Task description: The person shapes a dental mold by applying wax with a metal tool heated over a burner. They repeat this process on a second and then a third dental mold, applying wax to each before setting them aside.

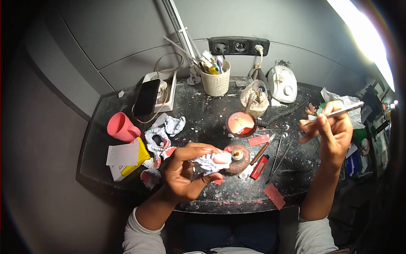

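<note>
— Where was the white cast [206,164] held?
— It was gripped by the left hand [184,175], over the near part of the dark surface [198,114]. The thumb was pressed to its lower side and the index finger was stretched along its top, so the cast was pinched between them, with its pink part [221,158] turned outward, past the fingertips.
— Were those fingers closed, then?
— They were closed around the cast; the palm was left behind it.
— And the right hand [336,135]?
— It was raised well apart from the cast, at the right side. A slim metal tool [344,110] was grasped between thumb and fingers, tilted.
— What was seen nearby?
— The round burner [238,165] was seen just beyond the pink part, though whether it was touched could not be told. A red lighter [259,167] was laid to its right, and a small pan [241,123] was placed farther back.
</note>
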Motion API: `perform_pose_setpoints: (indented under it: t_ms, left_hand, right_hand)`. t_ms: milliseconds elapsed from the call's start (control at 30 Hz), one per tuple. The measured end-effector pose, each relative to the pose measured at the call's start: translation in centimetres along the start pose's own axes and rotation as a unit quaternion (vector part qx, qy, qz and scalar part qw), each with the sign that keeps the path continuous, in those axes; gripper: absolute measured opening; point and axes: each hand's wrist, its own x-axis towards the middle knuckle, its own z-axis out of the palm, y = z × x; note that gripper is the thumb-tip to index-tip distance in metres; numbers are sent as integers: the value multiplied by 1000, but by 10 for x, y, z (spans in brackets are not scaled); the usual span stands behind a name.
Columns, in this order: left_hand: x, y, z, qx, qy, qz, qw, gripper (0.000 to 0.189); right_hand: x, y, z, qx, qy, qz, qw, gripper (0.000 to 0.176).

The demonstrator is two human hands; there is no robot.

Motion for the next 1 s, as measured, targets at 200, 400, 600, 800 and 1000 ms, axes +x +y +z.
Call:
perform_pose_setpoints:
  t_ms: [200, 400, 600, 800, 1000]
  left_hand:
    - [0, -2, 3, 49, -10, 27, 998, 58]
    - [-1, -3, 7, 193, -8, 81, 978, 57]
    - [-1, 1, 7, 304, -60, 132, 941, 50]
    - [-4, 1, 5, 288, -72, 142, 944, 51]
    - [-3, 4, 6, 301, -77, 140, 940, 53]
  right_hand:
    - [-13, -7, 27, 42, 15, -42, 998, 17]
    - [-39, -17, 57, 125, -59, 45, 989, 22]
    - [-44, -20, 76, -106, -206, -147, 962, 27]
    - [-54, -7, 83, -105, -201, -181, 957, 30]
    - [-54, -5, 85, -101, -204, -193, 954, 27]
